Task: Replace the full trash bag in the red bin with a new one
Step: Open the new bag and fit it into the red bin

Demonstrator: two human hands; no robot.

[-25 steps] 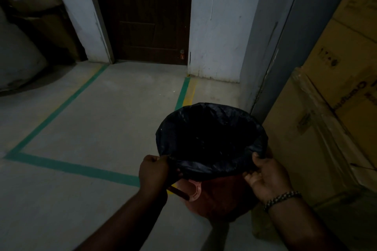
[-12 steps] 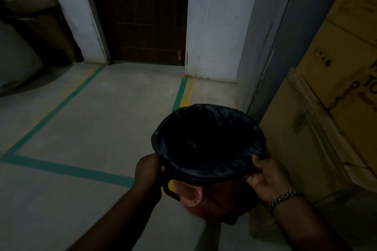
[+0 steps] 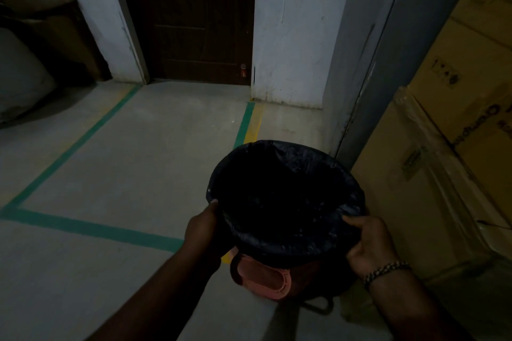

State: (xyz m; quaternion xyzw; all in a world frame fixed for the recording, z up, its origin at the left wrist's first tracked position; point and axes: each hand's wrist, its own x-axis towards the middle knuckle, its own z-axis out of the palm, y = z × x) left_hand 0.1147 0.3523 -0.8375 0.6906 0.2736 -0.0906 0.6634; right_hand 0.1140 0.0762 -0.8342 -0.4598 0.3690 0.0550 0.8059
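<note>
the main risk i see is the black trash bag (image 3: 285, 202) slipping off the rim on one side while i work the other, since the plastic looks thin and loosely gathered. if i tug too hard with one hand it could tear, or the red bin (image 3: 266, 277) could tip, as it stands on the concrete floor (image 3: 124, 160) with nothing bracing it but the cardboard boxes (image 3: 443, 160) just beside it on the right. the light is poor too, so i can't tell whether the bag holds anything, nor how deep it sits.

my left hand (image 3: 203, 232) is curled around the bag's folded edge at the near left of the rim, fingers closed on the plastic. my right hand (image 3: 368, 243), with a beaded bracelet (image 3: 385, 271) on the wrist, pinches the edge at the near right, thumb on top of the fold. the bag's mouth lies open between the two hands and stretches away from me over the whole rim; the bin's body sits below and between my wrists.
</note>
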